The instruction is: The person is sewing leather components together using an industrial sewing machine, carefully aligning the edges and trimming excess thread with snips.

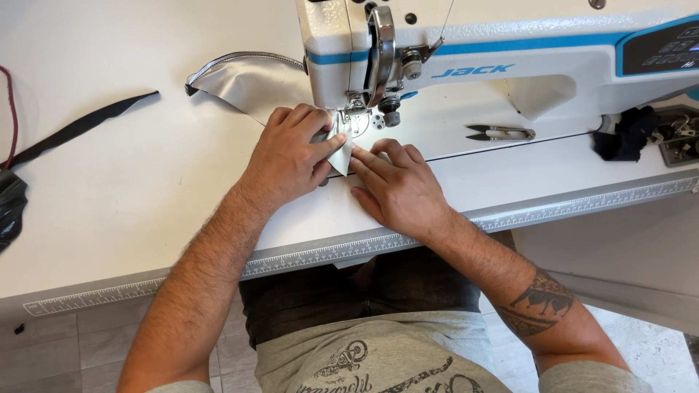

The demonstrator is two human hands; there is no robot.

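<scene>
Grey fabric [251, 81] lies on the white table [131, 189], running from a folded, piped edge at the left in under the sewing machine [451, 51], where its front corner shows pale between the two hands, just before the presser foot [354, 109]; the left hand [287, 160] rests on top of that corner, fingers curled and close together, thumb and fingertips pressing the cloth flat rather than gripping it; the right hand [397, 189] lies just beside it, nearly flat and palm down, fingers stretched out together with their tips on the fabric's edge, touching the left thumb; neither hand is closed around anything. Small thread snips [501, 133] lie on the machine bed well to the right of the hands; a black strap [80, 127] trails across the table far to the left; a ruler strip [306, 255] runs along the table's front edge.
</scene>
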